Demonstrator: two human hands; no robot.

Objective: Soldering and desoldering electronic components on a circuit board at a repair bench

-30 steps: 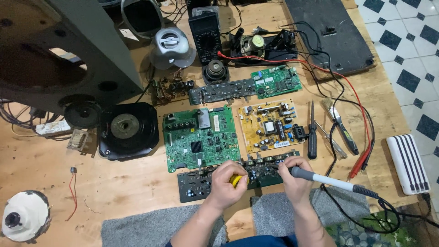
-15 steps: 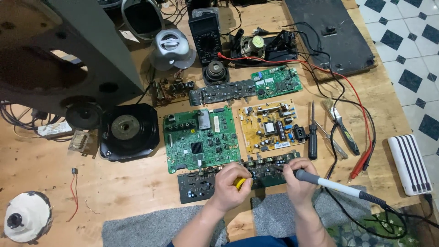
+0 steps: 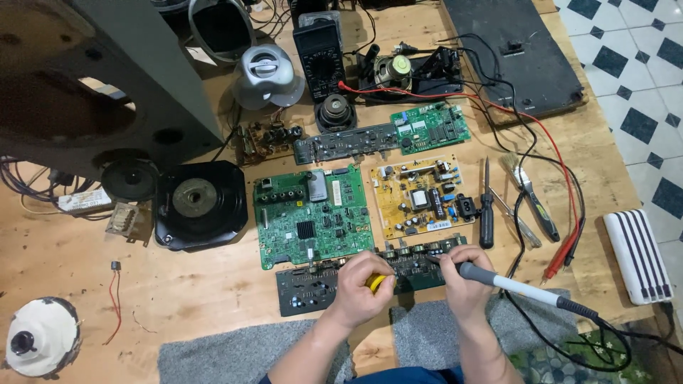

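Soldering step, near edge of surface [image 3: 213, 284]: right hand [image 3: 462, 281] fingers grasping soldering iron [image 3: 526, 290] over long dark circuit board [image 3: 313, 288], left hand [image 3: 363, 288] clenched on a small yellow item [image 3: 376, 282]; steadiness needed.

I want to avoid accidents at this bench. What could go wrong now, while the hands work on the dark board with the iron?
1. The soldering iron in the right hand has its tip close to the left hand, so a slip could burn fingers.
2. Its cable crosses the grey cloth; a snag may jerk the iron.
3. The green board touches the dark board and may get bumped.
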